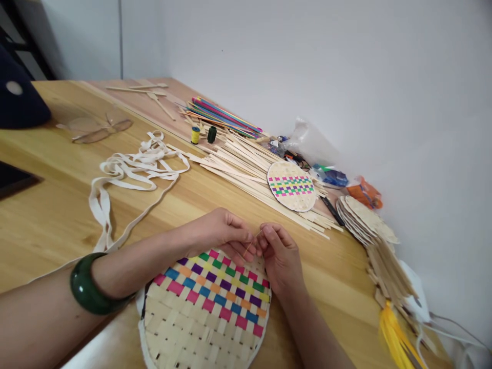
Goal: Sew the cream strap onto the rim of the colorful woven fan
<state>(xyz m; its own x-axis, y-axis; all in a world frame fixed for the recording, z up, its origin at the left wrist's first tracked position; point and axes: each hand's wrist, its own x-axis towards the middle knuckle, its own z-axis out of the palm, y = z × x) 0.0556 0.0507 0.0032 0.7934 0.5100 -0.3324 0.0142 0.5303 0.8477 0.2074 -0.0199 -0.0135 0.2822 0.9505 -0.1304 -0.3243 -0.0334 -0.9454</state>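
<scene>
Right grip [282, 253] on thin yellowish thread [248, 248]

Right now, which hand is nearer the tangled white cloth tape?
Left: the left hand is to the right of the tape; the right hand is farther right.

Has a plain, pale grey wall [384, 77] close behind a light wooden desk [326, 266] with visible grain. Shows a thin, dark vertical line [121, 41] on the surface at upper left, near dark slanting bars [28, 38]. Looks softly lit, with a whitish sheen [94, 351] low on the desk.
</scene>
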